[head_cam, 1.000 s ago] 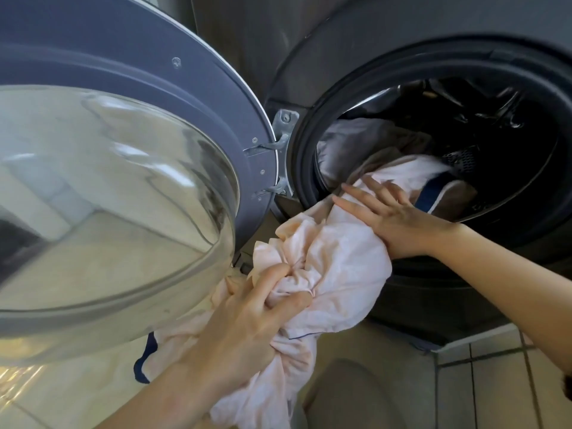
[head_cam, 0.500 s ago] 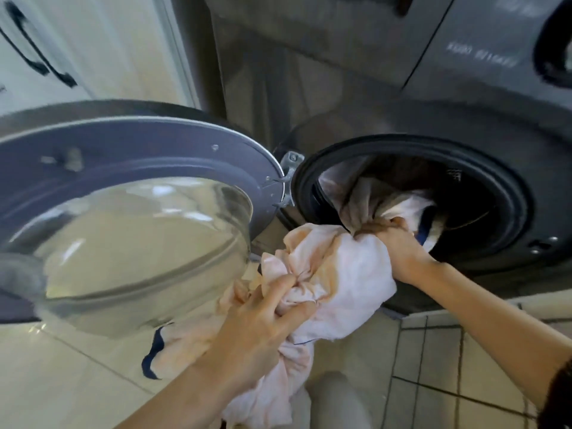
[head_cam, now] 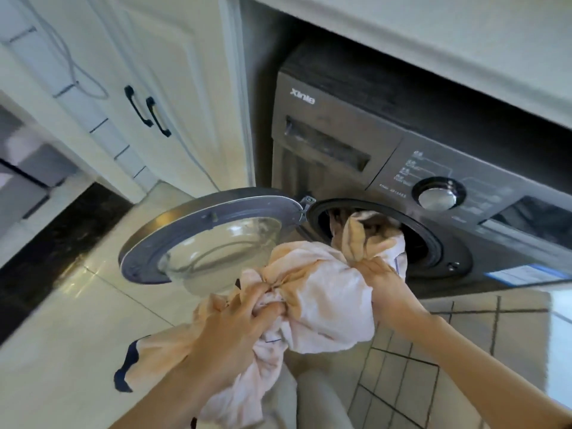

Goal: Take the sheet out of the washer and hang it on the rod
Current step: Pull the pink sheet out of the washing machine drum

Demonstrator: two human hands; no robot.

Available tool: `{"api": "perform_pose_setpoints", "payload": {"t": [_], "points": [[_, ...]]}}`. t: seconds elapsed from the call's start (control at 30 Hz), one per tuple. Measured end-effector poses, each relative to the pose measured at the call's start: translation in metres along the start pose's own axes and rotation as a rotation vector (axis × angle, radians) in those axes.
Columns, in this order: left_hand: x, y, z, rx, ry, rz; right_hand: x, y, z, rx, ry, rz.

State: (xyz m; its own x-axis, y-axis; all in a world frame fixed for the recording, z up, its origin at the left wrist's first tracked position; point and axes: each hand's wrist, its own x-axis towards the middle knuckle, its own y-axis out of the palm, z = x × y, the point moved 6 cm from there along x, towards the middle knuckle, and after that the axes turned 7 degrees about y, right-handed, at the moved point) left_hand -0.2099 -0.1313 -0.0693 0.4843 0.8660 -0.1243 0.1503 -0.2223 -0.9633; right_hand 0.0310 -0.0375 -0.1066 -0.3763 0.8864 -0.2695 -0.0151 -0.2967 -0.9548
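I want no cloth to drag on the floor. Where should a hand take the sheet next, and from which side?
Probably the twisted neck of the sheet at the washer opening, reached from the front, above the right hand; it is bunched narrow there.

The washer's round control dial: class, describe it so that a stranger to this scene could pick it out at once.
Start at the dark grey front-loading washer under the pale countertop. On its sloping control panel, above the open porthole, sits the round silver dial in a black ring. Nothing else on the panel is round; the detergent drawer is a flat rectangle.
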Motion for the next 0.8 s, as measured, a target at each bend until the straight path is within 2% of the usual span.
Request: {"api": "perform_pose_setpoints", "payload": {"t": [0.17, 0.43, 0.63, 0.8], "points": [[-0.033, -0.070, 0.007, 0.002, -0.093, 0.081, -0.032, -0.076, 0.030, 0.101, 0.021, -0.010], [-0.049, -0.164, 0.048, 0.077, -0.086, 0.030, -0.034, -0.171, 0.079, 0.106, 0.019, -0.094], [-0.037, -0.213, 0.122, 0.094, -0.001, 0.044, -0.009, -0.212, 0.124, 0.062, 0.022, -0.085], [-0.017, -0.263, 0.182, 0.145, 0.163, -0.024, 0.015, -0.236, 0.158, 0.161, 0.187, -0.018]]}}
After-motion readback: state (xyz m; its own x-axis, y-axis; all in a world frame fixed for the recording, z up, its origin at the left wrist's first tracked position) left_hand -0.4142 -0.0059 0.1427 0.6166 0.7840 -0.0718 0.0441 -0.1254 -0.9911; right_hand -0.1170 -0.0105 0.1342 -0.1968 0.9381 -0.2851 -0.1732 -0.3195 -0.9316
